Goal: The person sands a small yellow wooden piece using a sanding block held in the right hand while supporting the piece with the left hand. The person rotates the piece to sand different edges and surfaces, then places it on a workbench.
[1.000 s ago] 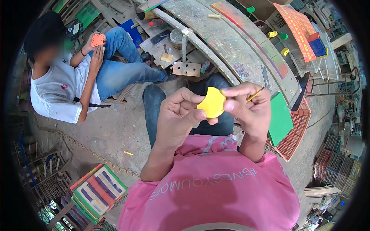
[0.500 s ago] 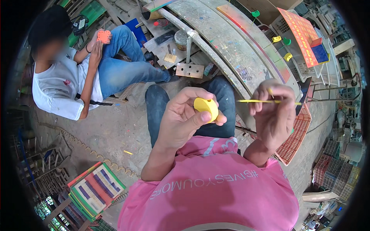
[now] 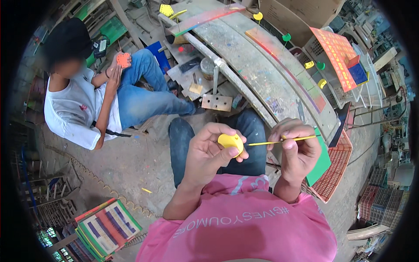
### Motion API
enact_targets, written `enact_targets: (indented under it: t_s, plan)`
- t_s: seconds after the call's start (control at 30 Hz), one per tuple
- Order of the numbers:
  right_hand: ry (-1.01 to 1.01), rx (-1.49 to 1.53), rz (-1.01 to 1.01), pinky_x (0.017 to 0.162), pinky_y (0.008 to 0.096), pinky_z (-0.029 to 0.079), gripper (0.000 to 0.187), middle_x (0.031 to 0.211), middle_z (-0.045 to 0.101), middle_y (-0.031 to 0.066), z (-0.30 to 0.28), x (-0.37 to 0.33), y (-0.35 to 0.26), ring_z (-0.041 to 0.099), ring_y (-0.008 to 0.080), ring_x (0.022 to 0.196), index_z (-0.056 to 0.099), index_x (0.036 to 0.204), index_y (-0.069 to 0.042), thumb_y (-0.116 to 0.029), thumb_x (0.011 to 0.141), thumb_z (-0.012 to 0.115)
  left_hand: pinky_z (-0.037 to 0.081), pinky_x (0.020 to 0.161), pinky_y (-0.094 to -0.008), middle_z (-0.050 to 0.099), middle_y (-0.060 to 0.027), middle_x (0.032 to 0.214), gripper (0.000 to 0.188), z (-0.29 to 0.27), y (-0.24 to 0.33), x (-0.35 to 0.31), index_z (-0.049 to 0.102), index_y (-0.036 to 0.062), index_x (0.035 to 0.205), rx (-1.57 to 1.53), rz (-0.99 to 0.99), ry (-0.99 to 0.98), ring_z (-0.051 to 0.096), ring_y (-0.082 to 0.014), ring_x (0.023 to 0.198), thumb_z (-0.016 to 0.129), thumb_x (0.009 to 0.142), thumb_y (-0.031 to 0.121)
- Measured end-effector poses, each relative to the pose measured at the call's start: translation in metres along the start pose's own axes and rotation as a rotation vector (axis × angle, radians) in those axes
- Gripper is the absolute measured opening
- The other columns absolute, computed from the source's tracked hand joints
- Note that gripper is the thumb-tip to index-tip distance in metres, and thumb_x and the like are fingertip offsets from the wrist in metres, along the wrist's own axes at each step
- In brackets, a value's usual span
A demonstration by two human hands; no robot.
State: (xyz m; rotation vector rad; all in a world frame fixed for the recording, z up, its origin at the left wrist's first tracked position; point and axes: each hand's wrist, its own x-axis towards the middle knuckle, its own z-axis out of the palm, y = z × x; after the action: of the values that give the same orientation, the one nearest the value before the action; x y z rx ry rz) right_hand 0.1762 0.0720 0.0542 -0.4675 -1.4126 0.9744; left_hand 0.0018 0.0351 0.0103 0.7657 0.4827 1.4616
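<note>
My left hand [image 3: 204, 150] is closed around a small, thick yellow piece [image 3: 230, 142], rounded with a small hole or notch in its upper edge. Fingers and thumb pinch it from both sides, in front of my knees. To its right, my right hand [image 3: 299, 150] pinches a thin yellow stick [image 3: 262, 143], held nearly level. One end of the stick points at the yellow piece, close to my left fingertips; whether it touches cannot be made out. Its other end sticks out past my right hand.
A paint-stained workbench [image 3: 244, 48] curves across the front, with yellow and green shapes on thin pins along it. A green panel [image 3: 321, 161] and an orange basket [image 3: 336, 170] stand at my right. A seated co-worker [image 3: 72, 105] at the left holds an orange piece [image 3: 123, 60].
My right hand has come left and lower, bringing the stick's end near the yellow piece. The left hand keeps its hold. My view has shifted, showing more of the green panel.
</note>
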Motion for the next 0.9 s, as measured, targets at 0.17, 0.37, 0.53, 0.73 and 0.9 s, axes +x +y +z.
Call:
enact_targets:
  t_s: [0.17,0.37,0.53,0.73,0.9]
  plan:
    - [-0.052,-0.040,-0.019,0.061,0.0273,0.051,0.010,0.085,0.059,0.0181,0.002,0.002,0.002,0.061,0.0195,0.070,0.056,0.096,0.006,0.003,0.086,0.060,0.053,0.069,-0.0253,0.063,-0.0170,0.102,0.039,0.002,0.004,-0.001,0.049,-0.0017,0.119,0.099,-0.006,0.012,0.065,-0.0174,0.080,0.065,0.084,0.000]
    - [0.027,0.068,0.175,0.070,0.0354,0.049,0.022,0.076,0.054,0.0090,0.000,0.055,0.040,0.057,0.0190,0.075,0.053,0.092,0.004,-0.014,0.099,0.042,0.051,0.069,-0.0238,0.064,-0.0143,0.101,0.037,-0.019,0.005,0.018,0.048,-0.0018,0.120,0.156,-0.035,0.067,0.064,-0.0151,0.079,0.063,0.086,0.001]
    - [-0.012,-0.924,0.450,0.069,0.0372,0.050,0.029,0.077,0.066,0.0200,-0.025,0.227,0.273,0.065,0.0275,0.071,0.066,0.096,0.002,-0.022,0.081,0.060,0.048,0.068,-0.0287,0.061,-0.0129,0.097,0.036,-0.081,-0.005,0.060,0.046,-0.0010,0.122,0.192,-0.130,0.209,0.059,-0.0167,0.076,0.059,0.088,0.002]
    - [0.108,-1.511,0.583,0.089,0.0418,0.050,0.034,0.108,0.064,0.0240,-0.117,0.444,0.538,0.062,0.0360,0.104,0.066,0.111,-0.008,-0.012,0.079,0.055,0.049,0.068,-0.0311,0.061,-0.0136,0.097,0.040,-0.215,-0.037,0.049,0.045,0.0004,0.123,0.296,-0.202,0.598,0.059,-0.0196,0.076,0.060,0.086,0.000]
    - [-0.169,-1.540,0.547,0.089,0.0387,0.049,0.049,0.107,0.066,0.0175,-0.137,0.484,0.634,0.063,0.0320,0.103,0.063,0.121,-0.021,-0.014,0.073,0.061,0.050,0.069,-0.0316,0.060,-0.0136,0.098,0.038,-0.261,-0.055,0.058,0.046,0.0006,0.121,-0.044,-0.214,0.851,0.060,-0.0210,0.077,0.060,0.086,-0.001]
